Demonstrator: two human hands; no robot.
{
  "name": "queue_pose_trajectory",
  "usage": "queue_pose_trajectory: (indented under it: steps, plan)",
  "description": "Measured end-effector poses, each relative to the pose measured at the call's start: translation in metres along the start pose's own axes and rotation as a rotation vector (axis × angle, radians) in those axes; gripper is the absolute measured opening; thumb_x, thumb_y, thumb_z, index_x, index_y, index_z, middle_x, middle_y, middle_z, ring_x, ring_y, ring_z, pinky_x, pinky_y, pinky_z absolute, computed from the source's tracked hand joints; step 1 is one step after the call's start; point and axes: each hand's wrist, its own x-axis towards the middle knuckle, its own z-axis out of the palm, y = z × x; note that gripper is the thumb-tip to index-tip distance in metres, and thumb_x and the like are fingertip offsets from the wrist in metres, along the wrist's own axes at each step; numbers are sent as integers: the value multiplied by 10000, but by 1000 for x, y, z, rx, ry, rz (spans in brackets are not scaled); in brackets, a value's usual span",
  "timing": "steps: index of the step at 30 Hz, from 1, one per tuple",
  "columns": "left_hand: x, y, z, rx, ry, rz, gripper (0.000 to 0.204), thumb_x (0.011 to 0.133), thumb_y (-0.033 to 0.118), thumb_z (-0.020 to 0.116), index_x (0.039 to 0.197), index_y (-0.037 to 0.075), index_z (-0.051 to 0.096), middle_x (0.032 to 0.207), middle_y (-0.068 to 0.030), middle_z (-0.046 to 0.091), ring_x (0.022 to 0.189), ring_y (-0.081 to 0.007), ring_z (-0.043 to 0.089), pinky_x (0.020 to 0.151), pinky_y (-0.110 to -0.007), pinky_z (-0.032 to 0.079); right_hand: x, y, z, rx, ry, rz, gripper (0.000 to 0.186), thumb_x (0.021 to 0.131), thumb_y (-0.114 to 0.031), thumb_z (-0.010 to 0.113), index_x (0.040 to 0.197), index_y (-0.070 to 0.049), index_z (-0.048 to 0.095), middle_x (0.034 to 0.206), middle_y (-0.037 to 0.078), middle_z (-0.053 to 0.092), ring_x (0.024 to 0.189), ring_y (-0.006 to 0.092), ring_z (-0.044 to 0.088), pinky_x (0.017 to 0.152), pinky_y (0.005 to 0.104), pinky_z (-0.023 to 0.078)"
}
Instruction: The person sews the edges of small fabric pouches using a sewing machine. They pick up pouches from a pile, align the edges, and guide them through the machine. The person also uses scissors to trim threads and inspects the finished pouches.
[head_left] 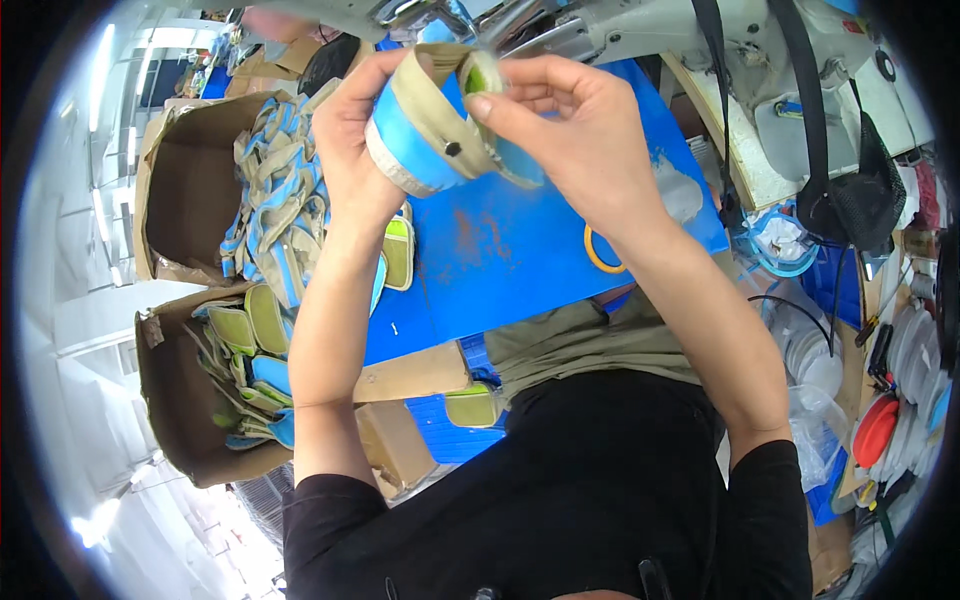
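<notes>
Above the blue tabletop (470,260) my two hands hold a curved blue and beige fabric band (415,135) with a small black dot on its side. My left hand (350,150) is closed round the band's left side, its fingers partly behind the cloth. With thumb and fingers, my right hand (590,130) pinches the edge of a small green fabric panel (482,80) at the band's right opening. Whether the panel is joined to the band I cannot tell. Just past both hands are the metal parts of a machine (540,30) that looks like a sewing machine.
On the left, one cardboard box (190,190) has a heap of blue and beige strips (285,200) at its side; another box (190,390) holds green and blue fabric pieces (265,320). A yellow ring handle (597,262) lies near my right forearm. Black straps (800,90) hang at right.
</notes>
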Motion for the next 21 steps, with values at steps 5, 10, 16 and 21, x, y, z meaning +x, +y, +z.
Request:
queue_pose_trajectory:
  steps: [5,10,16,21]
  plan:
    - [0,2,-1,69,-21,105,274,827,89,795,1094,49,745,1003,-45,723,932,-142,677,866,-295,527,3,8,2,-13,0,-14,294,841,-127,828,1062,53,754,896,80,755,805,95,678,713,250,557]
    - [5,5,5,702,22,645,328,738,175,795,1062,135,771,975,-46,706,887,-244,694,833,-380,507,4,2,1,-73,42,1,211,854,-98,801,1006,43,770,880,89,767,802,105,694,740,260,556]
    - [1,6,7,856,-3,706,353,724,178,745,1076,172,776,977,-4,701,892,-212,677,787,-376,466,0,7,-1,-75,90,44,174,863,-73,778,1001,33,774,898,87,777,808,101,701,734,259,551]
    - [8,12,4,871,-54,677,408,701,204,793,1106,161,781,981,2,697,883,-195,663,750,-350,439,1,3,1,-29,94,66,177,868,-75,776,1021,14,781,898,70,779,803,94,701,719,267,552]
